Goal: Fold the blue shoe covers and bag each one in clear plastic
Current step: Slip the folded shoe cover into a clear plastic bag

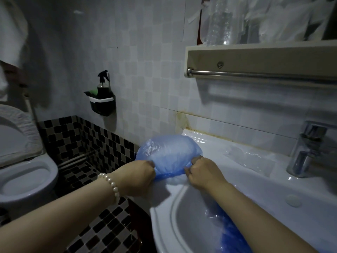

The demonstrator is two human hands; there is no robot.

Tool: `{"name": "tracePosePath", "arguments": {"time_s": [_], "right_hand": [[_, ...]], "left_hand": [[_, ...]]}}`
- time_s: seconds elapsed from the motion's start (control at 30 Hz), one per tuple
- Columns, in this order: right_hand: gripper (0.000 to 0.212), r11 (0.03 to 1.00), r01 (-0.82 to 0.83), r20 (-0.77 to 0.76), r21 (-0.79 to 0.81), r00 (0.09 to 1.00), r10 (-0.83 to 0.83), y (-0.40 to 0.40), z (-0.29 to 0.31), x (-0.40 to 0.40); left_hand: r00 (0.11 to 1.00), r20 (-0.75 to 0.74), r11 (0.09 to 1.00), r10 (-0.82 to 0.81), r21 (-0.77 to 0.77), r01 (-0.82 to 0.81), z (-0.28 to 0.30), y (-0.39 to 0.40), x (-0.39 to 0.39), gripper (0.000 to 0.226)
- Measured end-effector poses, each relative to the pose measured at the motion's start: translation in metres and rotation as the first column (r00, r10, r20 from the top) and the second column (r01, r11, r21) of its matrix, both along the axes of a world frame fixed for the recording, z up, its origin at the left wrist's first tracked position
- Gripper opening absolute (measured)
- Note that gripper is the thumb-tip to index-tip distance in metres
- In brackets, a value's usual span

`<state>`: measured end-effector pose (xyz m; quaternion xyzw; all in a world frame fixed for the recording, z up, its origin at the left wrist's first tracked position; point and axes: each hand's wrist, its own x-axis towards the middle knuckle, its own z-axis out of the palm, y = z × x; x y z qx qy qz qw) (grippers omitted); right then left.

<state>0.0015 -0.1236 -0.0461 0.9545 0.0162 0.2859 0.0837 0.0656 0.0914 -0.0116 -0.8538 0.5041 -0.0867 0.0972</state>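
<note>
A puffed-up blue shoe cover lies on the left rear corner of the white sink counter. My left hand pinches its gathered elastic edge on the left. My right hand pinches the same edge on the right, the two fists a short gap apart. A clear plastic bag lies flat on the counter to the right of the cover. More blue shoe covers in plastic sit in the sink basin under my right forearm, partly hidden.
A chrome tap stands at the right of the sink. A shelf with a towel rail hangs above, holding clear bottles. A black holder with a spray bottle is on the wall. A toilet stands left.
</note>
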Motion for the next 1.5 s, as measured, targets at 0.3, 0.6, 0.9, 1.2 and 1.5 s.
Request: {"name": "tracePosePath", "arguments": {"time_s": [0.3,0.6,0.9,1.2,1.5], "right_hand": [[0.041,0.993,0.114,-0.005,0.022,0.993,-0.114,0.020,-0.006,0.010],[0.051,0.988,-0.151,0.143,-0.021,0.978,0.153,0.022,-0.005,0.015],[0.101,0.996,-0.087,-0.148,-0.002,0.985,0.085,0.022,0.013,0.017],[0.102,0.995,0.104,-0.439,0.001,0.894,-0.093,0.027,0.018,0.027],[0.113,0.988,0.151,-0.702,-0.040,0.699,-0.136,0.023,0.020,0.047]], "left_hand": [[0.993,0.030,0.968,-0.110,-0.221,0.114,-0.021,0.001,0.016,0.019],[0.884,0.308,0.852,-0.352,-0.284,0.439,-0.021,0.004,0.009,0.009],[0.844,0.449,0.868,-0.294,-0.244,0.433,-0.015,-0.003,0.009,0.009],[0.999,0.016,0.999,-0.036,0.000,0.036,-0.011,-0.004,0.028,0.087],[0.918,-0.381,0.989,0.109,0.132,-0.063,-0.004,-0.010,0.042,0.090]]}}
